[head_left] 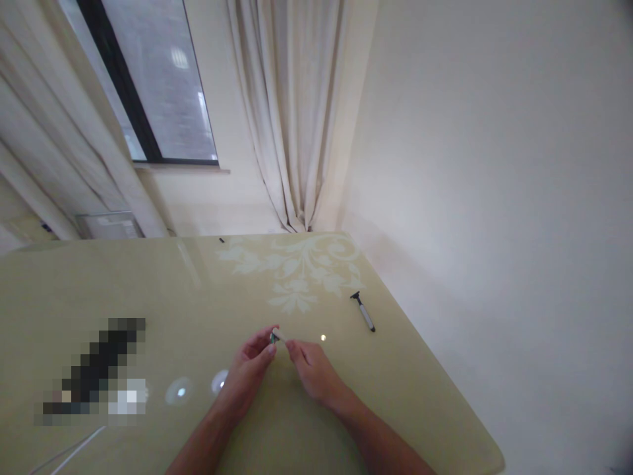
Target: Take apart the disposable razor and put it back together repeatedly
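Over the yellow-green glass tabletop [306, 429], my left hand [247, 369] pinches a small piece with green and dark parts [272, 338] between thumb and fingers. From the other side my right hand [314, 373] is closed on a thin, pale strip [280, 335], whose far end meets the small piece. Both things are too small for me to tell their kind. A razor [364, 313] with a grey-and-black handle lies on the table, beyond my right hand and to its right.
At the table's far edge lies a tiny black object [221, 241]. A blurred-out dark item [101, 363] and white cables [79, 445] are on the left. The wall [494, 231] runs along the right side; curtains [291, 112] hang behind.
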Tool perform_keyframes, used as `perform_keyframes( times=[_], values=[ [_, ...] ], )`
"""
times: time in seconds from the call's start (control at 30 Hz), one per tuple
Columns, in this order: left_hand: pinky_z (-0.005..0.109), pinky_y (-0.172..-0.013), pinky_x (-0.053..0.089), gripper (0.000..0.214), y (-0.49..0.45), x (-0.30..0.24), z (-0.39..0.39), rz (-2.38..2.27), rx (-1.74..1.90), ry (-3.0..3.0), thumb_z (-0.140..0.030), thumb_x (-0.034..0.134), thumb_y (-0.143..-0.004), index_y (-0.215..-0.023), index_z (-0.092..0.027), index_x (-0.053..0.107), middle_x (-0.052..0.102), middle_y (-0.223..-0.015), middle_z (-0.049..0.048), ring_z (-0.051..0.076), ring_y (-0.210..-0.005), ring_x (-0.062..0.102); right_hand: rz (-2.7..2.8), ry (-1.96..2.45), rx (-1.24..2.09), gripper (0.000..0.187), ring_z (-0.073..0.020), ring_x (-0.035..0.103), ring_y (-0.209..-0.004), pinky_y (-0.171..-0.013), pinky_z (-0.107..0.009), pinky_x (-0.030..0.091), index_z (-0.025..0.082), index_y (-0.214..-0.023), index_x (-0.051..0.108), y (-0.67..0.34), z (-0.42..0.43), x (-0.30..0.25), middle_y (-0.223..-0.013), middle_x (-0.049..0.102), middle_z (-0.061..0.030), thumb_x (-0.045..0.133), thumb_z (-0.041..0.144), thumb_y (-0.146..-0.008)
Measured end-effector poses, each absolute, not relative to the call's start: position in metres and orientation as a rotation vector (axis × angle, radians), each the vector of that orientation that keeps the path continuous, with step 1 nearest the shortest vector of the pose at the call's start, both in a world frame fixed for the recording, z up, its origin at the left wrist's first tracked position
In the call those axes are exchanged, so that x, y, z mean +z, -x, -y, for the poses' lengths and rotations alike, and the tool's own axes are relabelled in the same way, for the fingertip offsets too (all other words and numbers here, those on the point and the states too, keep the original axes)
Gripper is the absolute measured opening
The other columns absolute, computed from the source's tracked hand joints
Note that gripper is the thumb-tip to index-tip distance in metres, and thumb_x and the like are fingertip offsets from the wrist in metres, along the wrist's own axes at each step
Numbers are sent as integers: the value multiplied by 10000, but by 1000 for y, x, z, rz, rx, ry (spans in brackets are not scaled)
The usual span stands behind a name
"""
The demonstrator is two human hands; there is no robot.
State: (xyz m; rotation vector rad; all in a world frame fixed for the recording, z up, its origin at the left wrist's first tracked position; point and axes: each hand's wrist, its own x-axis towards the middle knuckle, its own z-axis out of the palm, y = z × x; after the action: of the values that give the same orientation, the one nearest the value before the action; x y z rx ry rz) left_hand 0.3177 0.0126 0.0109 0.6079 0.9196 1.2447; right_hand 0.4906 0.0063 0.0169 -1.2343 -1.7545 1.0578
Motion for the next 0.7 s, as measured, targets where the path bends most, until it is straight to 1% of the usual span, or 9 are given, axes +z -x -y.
perform_keyframes(
  times=[0.07, 0.17, 0.27, 0.3, 0.37, 0.47, 0.53, 0.6, 0.7],
  values=[
    [206, -643, 517, 602, -317, 10, -13, -898, 1271, -609, -378, 1019, -543, -1093, -211, 837, 742, -845, 26, 100, -663, 605, 1777, 1177, 1141, 611, -137, 365, -634, -601, -282, 265, 215, -697, 413, -492, -6, 19, -664, 397, 30, 316, 699, -1055],
    [166, -584, 455, 622, -316, 7, -13, -879, 1269, -622, -411, 1008, -572, -1131, -208, 830, 659, -732, -21, 61, -597, 517, 1771, 1095, 1339, 637, -122, 313, -577, -559, -277, 244, 223, -685, 390, -496, -7, 17, -629, 358, 47, 317, 756, -1028],
    [178, -617, 471, 621, -316, 4, -13, -862, 1259, -632, -415, 999, -594, -1158, -223, 823, 691, -793, -6, 65, -621, 529, 1710, 1059, 1515, 645, -117, 283, -529, -527, -279, 233, 235, -681, 381, -498, -10, 12, -590, 339, 57, 303, 780, -1016],
    [185, -631, 480, 613, -316, 3, -13, -860, 1260, -635, -407, 1001, -591, -1151, -228, 827, 715, -826, 5, 69, -631, 541, 1696, 1076, 1515, 648, -120, 284, -525, -526, -280, 234, 236, -675, 379, -498, -11, 10, -582, 335, 57, 299, 780, -1017],
    [203, -672, 504, 593, -316, 2, -12, -863, 1245, -635, -385, 1010, -575, -1122, -234, 837, 764, -896, 30, 87, -668, 584, 1687, 1150, 1401, 658, -130, 316, -546, -541, -282, 249, 233, -661, 390, -496, -13, 8, -585, 346, 47, 294, 778, -1017],
    [258, -762, 548, 566, -316, 5, -12, -883, 1204, -615, -365, 1024, -537, -1063, -238, 855, 811, -986, 68, 153, -779, 678, 1693, 1267, 1108, 657, -160, 420, -635, -601, -286, 300, 217, -681, 472, -492, -12, 10, -642, 444, 13, 296, 741, -1035],
    [302, -830, 565, 552, -317, 7, -12, -896, 1190, -606, -364, 1024, -531, -1044, -240, 859, 821, -1043, 85, 201, -868, 715, 1709, 1302, 987, 630, -173, 460, -679, -629, -291, 310, 211, -726, 523, -490, -9, 12, -684, 498, -1, 295, 697, -1055],
    [318, -844, 571, 551, -317, 9, -11, -901, 1195, -610, -355, 1023, -530, -1042, -236, 858, 822, -1026, 86, 216, -880, 724, 1744, 1286, 965, 617, -169, 453, -668, -626, -293, 294, 212, -726, 514, -488, -7, 14, -678, 492, 2, 286, 674, -1065],
    [292, -775, 572, 576, -316, 6, -11, -888, 1237, -627, -341, 1019, -539, -1078, -231, 850, 807, -955, 74, 190, -804, 711, 1774, 1202, 1071, 631, -146, 393, -622, -600, -289, 264, 217, -677, 431, -490, -7, 13, -644, 422, 21, 296, 707, -1051]
  ],
)
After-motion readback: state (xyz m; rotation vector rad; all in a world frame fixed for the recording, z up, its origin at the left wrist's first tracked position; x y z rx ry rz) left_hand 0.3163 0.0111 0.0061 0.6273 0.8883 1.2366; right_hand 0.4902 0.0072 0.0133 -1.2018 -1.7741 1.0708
